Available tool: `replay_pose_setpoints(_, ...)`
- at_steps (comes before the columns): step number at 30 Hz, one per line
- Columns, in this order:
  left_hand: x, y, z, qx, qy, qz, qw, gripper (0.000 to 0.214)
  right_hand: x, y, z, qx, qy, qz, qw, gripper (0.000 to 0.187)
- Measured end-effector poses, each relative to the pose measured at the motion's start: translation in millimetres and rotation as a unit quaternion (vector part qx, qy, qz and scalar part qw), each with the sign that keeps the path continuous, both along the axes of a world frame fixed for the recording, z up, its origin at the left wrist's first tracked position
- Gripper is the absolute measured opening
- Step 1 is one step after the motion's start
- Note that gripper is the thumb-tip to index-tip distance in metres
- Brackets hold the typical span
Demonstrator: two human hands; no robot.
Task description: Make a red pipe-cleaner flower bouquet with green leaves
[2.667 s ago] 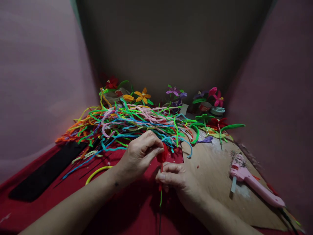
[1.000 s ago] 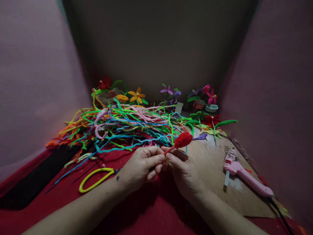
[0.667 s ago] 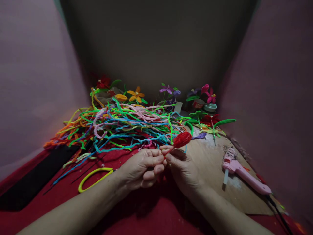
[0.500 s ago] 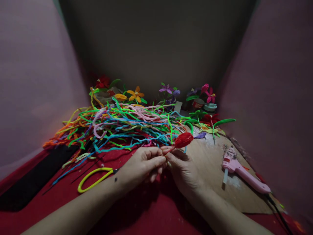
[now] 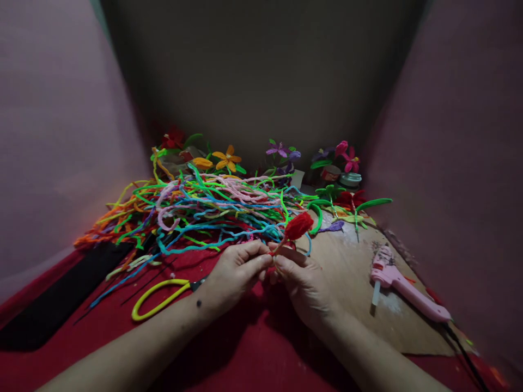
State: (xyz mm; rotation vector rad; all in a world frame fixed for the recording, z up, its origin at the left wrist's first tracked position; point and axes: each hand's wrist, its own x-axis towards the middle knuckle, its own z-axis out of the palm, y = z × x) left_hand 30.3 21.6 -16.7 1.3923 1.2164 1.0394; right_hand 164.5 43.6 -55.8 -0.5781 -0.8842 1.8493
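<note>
Pinched shut on one thin stem (image 5: 279, 246), both grips: left hand (image 5: 235, 269) thumb to forefinger, right hand (image 5: 300, 277) likewise, fingertips meeting just below the red bud (image 5: 299, 225). Held up off the worktop, bud tilted up and to the right, over the near edge of the pipe-cleaner pile (image 5: 204, 209).

Outward from the bud:
- Directly behind and to its left: the pile, loose, many colours, tangled.
- Below it to the right: wooden board (image 5: 347, 272), smeared pale.
- Further right of the bud, on the board: pink glue gun (image 5: 404, 291), nozzle toward the hands, cord running off.
- Left of the bud, beside the left wrist: yellow-handled scissors (image 5: 157, 296) on red cloth (image 5: 245, 348).
- Far behind the bud, by the back wall: finished flowers (image 5: 227, 158), small jars (image 5: 350, 178).

Risks, as judged:
- Slip of so thin a stem out of fingertip pinches, with little to hold.
- Snagging of the fuzzy bud on loose ends of the pile just behind.
- A burn or a dragged cord should the right forearm swing toward the gun; hot or cold, cannot tell.
- Scissors close to the left wrist.

Writing: none readable. Jar labels too small and dim; no brand made out on gun or scissors.
</note>
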Motion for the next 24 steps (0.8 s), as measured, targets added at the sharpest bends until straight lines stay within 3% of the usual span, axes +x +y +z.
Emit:
replay_pose_setpoints(5, -7.9, 5.8, -5.3, -0.156, -0.190, -0.090, 0.965, 0.016, 0.9, 3.2, 0.1, 0.001, -0.005, -0.006, 1.000, 0.018)
replay_pose_setpoints(9, -8.8, 7.1, -4.8, -0.215, -0.207, -0.146, 0.943, 0.015, 1.1, 2.7, 0.1, 0.006, 0.004, -0.002, 1.000, 0.016)
replay_pose_setpoints(11, -5.6, 4.6, -2.6, -0.165, -0.135, -0.118, 0.970, 0.018, 1.4, 2.1, 0.0, 0.002, 0.006, -0.017, 1.000, 0.015)
replay_pose_setpoints(13, -2.0, 1.0, -3.3, -0.038, 0.006, -0.064, 0.997, 0.019, 1.4, 1.8, -1.1, -0.008, 0.003, -0.033, 0.999, 0.013)
replay_pose_setpoints(14, -0.8, -0.7, -5.5, 0.042, 0.088, -0.039, 0.994, 0.017, 1.2, 1.8, -2.0, -0.015, 0.003, -0.041, 0.999, 0.013)
replay_pose_setpoints(16, -0.5, -3.1, -13.2, 0.193, 0.232, -0.009, 0.953, 0.012, 0.7, 1.4, -3.8, -0.020, -0.001, -0.051, 0.999, 0.012)
replay_pose_setpoints(19, -4.5, -3.5, -25.5, 0.318, 0.342, -0.007, 0.884, 0.019, -0.2, 0.2, -4.5, -0.013, -0.012, -0.060, 0.998, 0.011)
replay_pose_setpoints(21, -7.5, -2.6, -29.1, 0.343, 0.354, -0.010, 0.870, 0.021, -0.5, -1.0, -3.1, -0.009, -0.022, -0.063, 0.998, 0.009)
replay_pose_setpoints(24, -8.6, -1.4, -27.3, 0.331, 0.321, 0.001, 0.887, 0.021, -0.3, -2.6, 0.5, 0.006, -0.044, -0.060, 0.997, 0.009)
